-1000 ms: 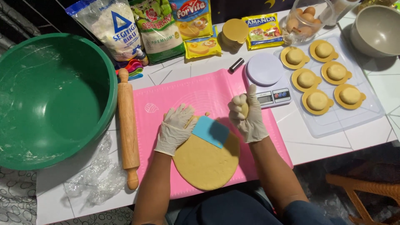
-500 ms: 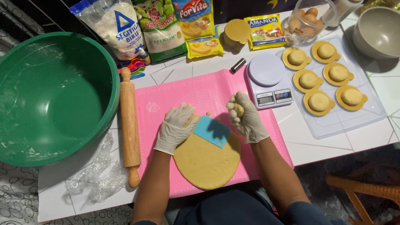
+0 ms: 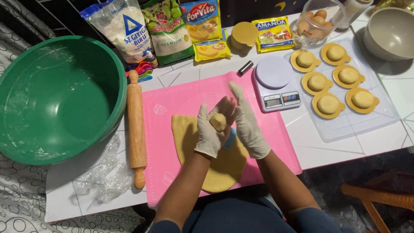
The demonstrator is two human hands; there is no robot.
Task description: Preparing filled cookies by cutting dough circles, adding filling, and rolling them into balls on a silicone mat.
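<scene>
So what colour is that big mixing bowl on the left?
Green, the big bowl, dusted with flour; clearest in the head view.

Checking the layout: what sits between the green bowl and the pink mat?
A wooden rolling pin, lying lengthwise between bowl and mat, seen in the head view.
</scene>
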